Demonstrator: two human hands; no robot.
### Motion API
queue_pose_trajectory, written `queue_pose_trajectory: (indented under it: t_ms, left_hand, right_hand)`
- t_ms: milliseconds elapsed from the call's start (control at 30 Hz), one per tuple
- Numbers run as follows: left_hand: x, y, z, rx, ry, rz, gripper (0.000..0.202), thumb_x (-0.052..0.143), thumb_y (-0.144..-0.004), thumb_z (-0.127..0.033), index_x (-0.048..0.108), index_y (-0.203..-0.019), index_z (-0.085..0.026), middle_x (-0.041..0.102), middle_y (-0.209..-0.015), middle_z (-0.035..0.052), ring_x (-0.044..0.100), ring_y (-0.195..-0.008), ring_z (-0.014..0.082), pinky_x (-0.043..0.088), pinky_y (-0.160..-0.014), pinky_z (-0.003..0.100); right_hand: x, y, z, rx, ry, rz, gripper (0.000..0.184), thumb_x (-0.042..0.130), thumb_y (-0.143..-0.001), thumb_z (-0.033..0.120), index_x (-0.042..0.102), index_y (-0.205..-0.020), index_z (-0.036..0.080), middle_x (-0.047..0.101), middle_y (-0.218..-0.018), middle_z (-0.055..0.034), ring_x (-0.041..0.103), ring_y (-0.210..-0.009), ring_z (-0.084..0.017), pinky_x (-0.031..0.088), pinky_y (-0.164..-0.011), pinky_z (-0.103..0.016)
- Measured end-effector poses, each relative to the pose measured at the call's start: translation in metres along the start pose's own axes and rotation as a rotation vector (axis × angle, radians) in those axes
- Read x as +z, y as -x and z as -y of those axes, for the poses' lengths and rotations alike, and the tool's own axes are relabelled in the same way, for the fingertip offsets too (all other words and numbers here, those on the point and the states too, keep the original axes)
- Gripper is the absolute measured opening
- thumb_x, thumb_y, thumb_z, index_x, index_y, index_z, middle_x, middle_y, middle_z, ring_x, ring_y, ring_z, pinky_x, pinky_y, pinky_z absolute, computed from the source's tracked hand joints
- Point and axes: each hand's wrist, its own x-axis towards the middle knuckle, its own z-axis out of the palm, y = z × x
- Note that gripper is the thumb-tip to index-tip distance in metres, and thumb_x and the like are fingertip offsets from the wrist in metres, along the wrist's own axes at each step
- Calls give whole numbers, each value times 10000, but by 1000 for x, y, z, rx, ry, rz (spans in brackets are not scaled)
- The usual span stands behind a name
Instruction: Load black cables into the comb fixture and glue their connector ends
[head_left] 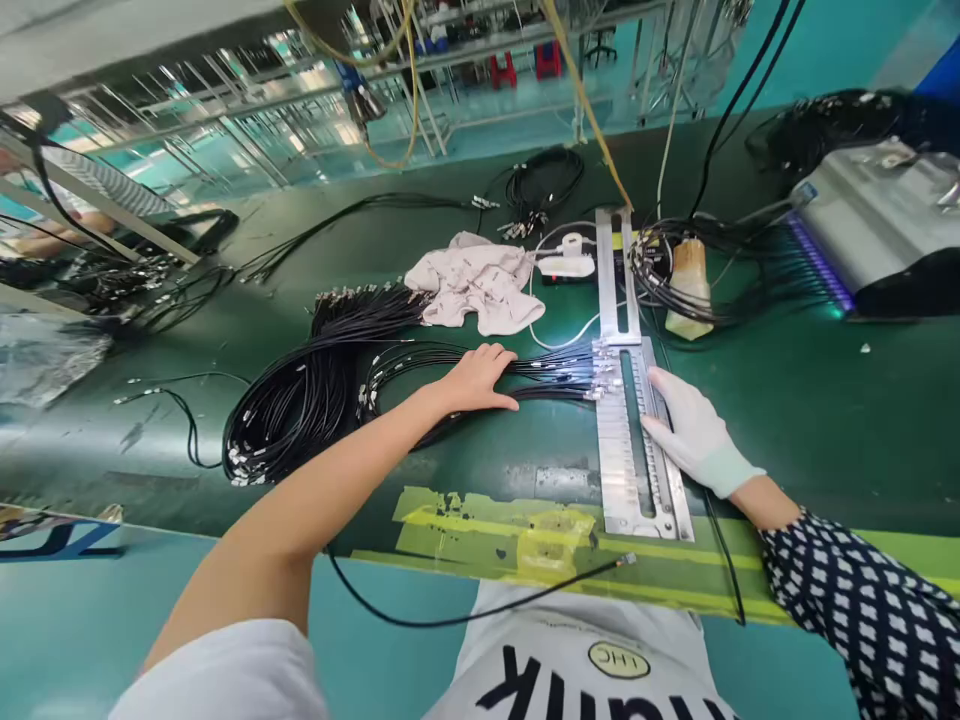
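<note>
My left hand (pixel 480 378), bare, lies flat with fingers stretched out on a fan of thin black cables (pixel 300 400). The cables' metal connector ends (pixel 592 365) reach into the slots of a long metal comb fixture (pixel 634 470) on the green bench. My right hand (pixel 694 430), in a white glove with a dotted sleeve behind it, rests flat on the fixture's right edge with its fingers extended and nothing in them. The cables loop back into a big coil at the left.
A crumpled beige cloth (pixel 480 280) lies behind the cables. A beige bottle (pixel 688 285) stands inside another cable coil, and a grey machine with violet light (pixel 877 215) sits at the right. One loose cable (pixel 480 610) hangs over the yellow-taped front edge (pixel 510 530).
</note>
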Motion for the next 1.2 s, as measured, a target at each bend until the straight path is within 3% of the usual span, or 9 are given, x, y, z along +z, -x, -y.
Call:
queue_pose_trajectory:
  t_ms: [133,300,467,667,767,867,933,1033,1200]
  left_hand:
    - [11,22,-12,46,33,51,484,629,-933,-465,524,-1321,-196,593,-1269,111,525,-1172,267,411,-1005,366]
    - [20,23,-18,15,27,16,396,581,-952,-355,511,-1295,-170,566,-1247,121,513,-1173,275,405,-1032,396]
    - [6,9,3,-35,-13,-23,317,489,-969,-316,533,-1239,-156,527,-1201,108,582,-958,221,466,-911,362]
    - [-5,18,17,8,-8,27,347,482,-989,-395,548,-1247,-174,557,-1220,101,574,-1070,220,465,-962,335]
    - [-1,36,-9,-18,-25,-7,534,596,-933,-535,530,-1306,-158,525,-1344,153,487,-1251,316,398,-1071,444]
    - [8,75,-63,27,-27,-139,675,617,-912,-626,485,-1368,-146,496,-1399,180,440,-1294,338,357,-1089,474]
    - [19,108,-104,195,64,-22,478,572,-951,-615,589,-1145,-179,607,-1148,104,529,-1062,248,421,-923,381]
    - [49,149,-151,432,35,117,473,679,-862,-660,599,-961,-205,608,-983,55,517,-906,224,395,-776,364]
    - [90,176,-166,464,-156,-6,63,646,-917,-221,594,-944,-197,596,-936,62,510,-863,235,358,-754,381]
  right_hand:
    - [0,-1,-2,-6,-12,3,715,529,-984,435,279,-1619,222,375,-1635,-120,421,-1457,-380,408,-1184,-601]
    - [-1,-2,-2,-4,-25,15,716,542,-971,430,301,-1609,213,374,-1635,-114,419,-1455,-376,405,-1185,-601]
    - [-5,-2,4,8,-19,4,681,528,-979,406,321,-1597,207,384,-1631,-113,430,-1450,-368,423,-1173,-596]
    - [-7,-2,7,18,-22,1,671,532,-977,396,332,-1589,205,385,-1630,-109,431,-1451,-359,427,-1174,-580]
    - [-8,-2,7,26,-21,13,671,531,-974,400,341,-1583,193,379,-1633,-114,426,-1452,-361,413,-1185,-579]
    - [-10,-4,6,27,-28,35,676,529,-969,408,345,-1581,189,379,-1632,-111,423,-1451,-363,401,-1196,-574]
    - [-10,-5,6,30,-29,56,685,530,-962,416,345,-1582,191,376,-1633,-107,417,-1452,-369,392,-1200,-580]
    - [-9,-6,4,32,-28,73,702,536,-950,423,340,-1586,196,363,-1641,-98,403,-1459,-378,376,-1206,-588]
    - [-9,-4,4,25,-33,74,695,517,-964,421,327,-1593,193,338,-1655,-94,385,-1468,-382,369,-1205,-596]
